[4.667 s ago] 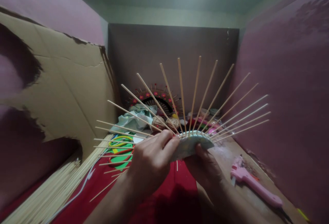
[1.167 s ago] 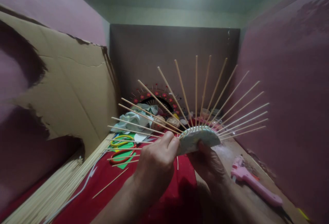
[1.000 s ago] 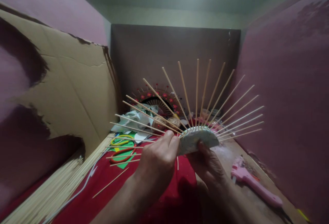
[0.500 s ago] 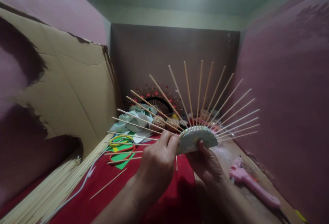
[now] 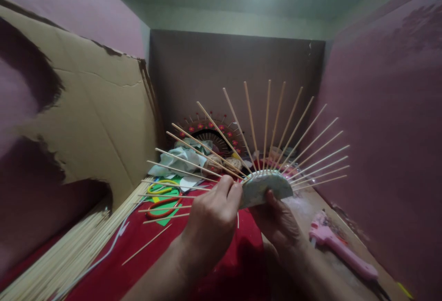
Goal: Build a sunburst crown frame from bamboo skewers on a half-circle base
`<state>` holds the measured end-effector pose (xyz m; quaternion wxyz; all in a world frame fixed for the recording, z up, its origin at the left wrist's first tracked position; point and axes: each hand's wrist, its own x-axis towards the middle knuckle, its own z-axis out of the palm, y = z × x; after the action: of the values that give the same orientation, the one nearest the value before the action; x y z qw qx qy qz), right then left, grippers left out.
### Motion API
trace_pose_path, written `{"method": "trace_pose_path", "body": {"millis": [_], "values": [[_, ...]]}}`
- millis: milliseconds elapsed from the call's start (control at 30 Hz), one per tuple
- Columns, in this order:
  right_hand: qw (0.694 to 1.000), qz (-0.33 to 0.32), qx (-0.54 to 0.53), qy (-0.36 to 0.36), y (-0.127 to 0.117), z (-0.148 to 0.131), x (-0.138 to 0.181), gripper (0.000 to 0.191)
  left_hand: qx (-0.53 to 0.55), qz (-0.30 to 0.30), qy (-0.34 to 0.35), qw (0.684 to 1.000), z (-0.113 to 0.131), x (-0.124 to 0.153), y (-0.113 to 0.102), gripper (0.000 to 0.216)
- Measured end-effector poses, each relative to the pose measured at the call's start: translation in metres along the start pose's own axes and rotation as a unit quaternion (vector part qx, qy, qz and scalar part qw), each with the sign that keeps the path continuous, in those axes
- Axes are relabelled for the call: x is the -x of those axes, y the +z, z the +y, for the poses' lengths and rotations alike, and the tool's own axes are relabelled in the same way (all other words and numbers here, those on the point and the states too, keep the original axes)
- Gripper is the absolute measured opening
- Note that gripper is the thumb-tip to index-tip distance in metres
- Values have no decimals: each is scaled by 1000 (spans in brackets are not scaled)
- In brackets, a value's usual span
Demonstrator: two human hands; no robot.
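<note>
Left hand [image 5: 210, 220]: fingers curled, thumb and fingertips pinching the left edge of the disc [image 5: 260, 189].
Right hand [image 5: 279, 222]: under the disc, thumb pressed on its lower face, fingers hidden behind it; grips the disc from below.
Disc: pale, seen nearly edge-on, held up in front of the chest between both hands, above the red cloth [image 5: 235, 264].
Skewers [image 5: 265, 126]: thin wooden sticks fanning out from the disc rim, from far left round over the top to far right.
In the way: the fan crosses the view of items at the back; the left hand covers the disc's left end.
Behind fan: round piece with red flowers [image 5: 210, 130], white cloth [image 5: 181, 158], twine balls [image 5: 233, 164].
Left: cardboard sheet [image 5: 86, 117] leaning on the wall; stick bundle [image 5: 69, 255] below it; white cord [image 5: 110, 250]; scissors [image 5: 164, 209] on green paper [image 5: 162, 195]; loose skewer [image 5: 147, 245] on the cloth.
Right: pink glue gun [image 5: 340, 251] lying on the worktop [image 5: 311, 209], well apart from the hands.
</note>
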<state>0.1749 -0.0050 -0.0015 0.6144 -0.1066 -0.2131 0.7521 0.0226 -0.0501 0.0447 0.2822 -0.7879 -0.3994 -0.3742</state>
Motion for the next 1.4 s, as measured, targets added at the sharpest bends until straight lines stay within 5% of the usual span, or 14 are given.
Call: {"method": "trace_pose_path", "body": {"millis": [700, 1400], "values": [[1000, -3, 9, 6, 0, -7, 1, 44, -24, -6, 23, 999, 0, 2, 1, 26], [1000, 5, -24, 3, -1, -9, 0, 43, 25, 50, 5, 998, 1, 1, 0, 22]]}}
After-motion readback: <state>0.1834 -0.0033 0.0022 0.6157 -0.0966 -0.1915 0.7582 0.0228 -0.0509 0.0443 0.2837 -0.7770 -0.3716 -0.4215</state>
